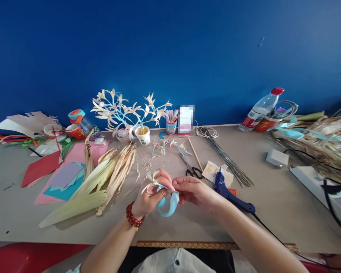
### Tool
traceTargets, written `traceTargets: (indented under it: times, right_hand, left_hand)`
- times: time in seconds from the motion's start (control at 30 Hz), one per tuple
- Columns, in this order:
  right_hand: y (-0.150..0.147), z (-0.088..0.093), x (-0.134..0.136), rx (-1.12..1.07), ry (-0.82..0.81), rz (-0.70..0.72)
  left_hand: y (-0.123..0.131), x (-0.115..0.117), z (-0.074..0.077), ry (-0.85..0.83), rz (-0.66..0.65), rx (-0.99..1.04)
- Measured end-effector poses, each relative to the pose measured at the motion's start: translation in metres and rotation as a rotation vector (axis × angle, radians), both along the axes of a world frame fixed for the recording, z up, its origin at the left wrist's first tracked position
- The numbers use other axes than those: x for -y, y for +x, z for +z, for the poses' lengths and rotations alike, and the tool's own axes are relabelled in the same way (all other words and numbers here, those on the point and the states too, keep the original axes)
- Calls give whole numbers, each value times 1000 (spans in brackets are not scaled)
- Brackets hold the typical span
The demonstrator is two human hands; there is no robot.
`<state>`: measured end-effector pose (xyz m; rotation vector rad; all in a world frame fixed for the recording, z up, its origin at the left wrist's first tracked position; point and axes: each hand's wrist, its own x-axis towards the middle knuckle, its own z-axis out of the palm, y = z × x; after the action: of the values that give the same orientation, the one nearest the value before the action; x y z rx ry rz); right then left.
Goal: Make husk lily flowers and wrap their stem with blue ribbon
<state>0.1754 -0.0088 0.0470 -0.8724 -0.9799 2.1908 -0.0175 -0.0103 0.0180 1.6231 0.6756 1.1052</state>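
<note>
My left hand (153, 195), with a red bead bracelet at the wrist, pinches a small cream husk flower (150, 179) at its base. A light blue tape strip (170, 203) loops down from the flower between both hands. My right hand (194, 191) is closed in a pinch on the tape right beside the left fingers. Both hands hover just above the grey table (272, 204), near its front edge.
Dried corn husks (102, 178) lie left of my hands, with coloured paper sheets (65, 174) beyond. Scissors (191, 168), a blue glue gun (230, 193) and a wire bundle (230, 163) lie to the right. A husk-flower branch in a cup (142, 134) stands behind.
</note>
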Motion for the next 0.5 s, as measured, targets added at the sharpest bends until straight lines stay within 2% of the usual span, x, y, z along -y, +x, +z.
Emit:
traceTargets:
  times: [0.23, 0.37, 0.5]
  right_hand:
    - [0, -1, 1, -29, -22, -18]
    - [-1, -4, 1, -76, -2, -2]
    - [-1, -4, 2, -89, 1, -27]
  left_hand:
    - [4, 0, 1, 40, 43, 13]
    - [4, 2, -4, -17, 73, 13]
    - [3, 4, -8, -82, 40, 29]
